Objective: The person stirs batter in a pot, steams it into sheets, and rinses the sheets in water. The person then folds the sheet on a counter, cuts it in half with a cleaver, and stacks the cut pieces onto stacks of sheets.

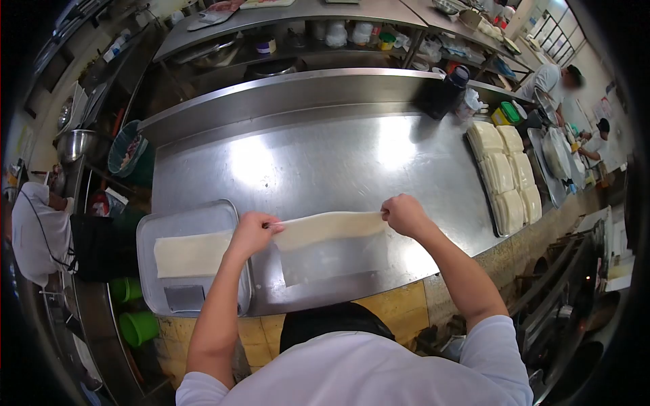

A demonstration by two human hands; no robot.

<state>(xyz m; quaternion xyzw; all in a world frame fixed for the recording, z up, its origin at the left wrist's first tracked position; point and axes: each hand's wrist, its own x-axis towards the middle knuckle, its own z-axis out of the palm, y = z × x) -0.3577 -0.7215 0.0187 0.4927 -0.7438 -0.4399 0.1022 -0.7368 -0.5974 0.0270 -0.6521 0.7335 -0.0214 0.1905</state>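
Between my two hands a pale, flat dough sheet (pixel 330 226) is stretched out by its far corners. My left hand (pixel 254 233) pinches the left corner; my right hand (pixel 404 214) pinches the right one. Under it and nearer to me, a translucent rectangular sheet (pixel 332 262), looking like plastic film, lies on the steel table (pixel 311 162). I cannot tell whether the dough touches the film. To the left, partly behind my left forearm, a shallow tray (pixel 150 287) holds another pale dough sheet (pixel 189 256) and a grey rectangular piece (pixel 184 298).
On the right a dark tray (pixel 482 193) carries several stacked pale dough slabs (pixel 496 172). A dark bottle (pixel 452 91) stands at the back right corner. Green bins (pixel 139 328) sit at lower left. One person (pixel 42 230) is at left; others (pixel 547 81) work at far right.
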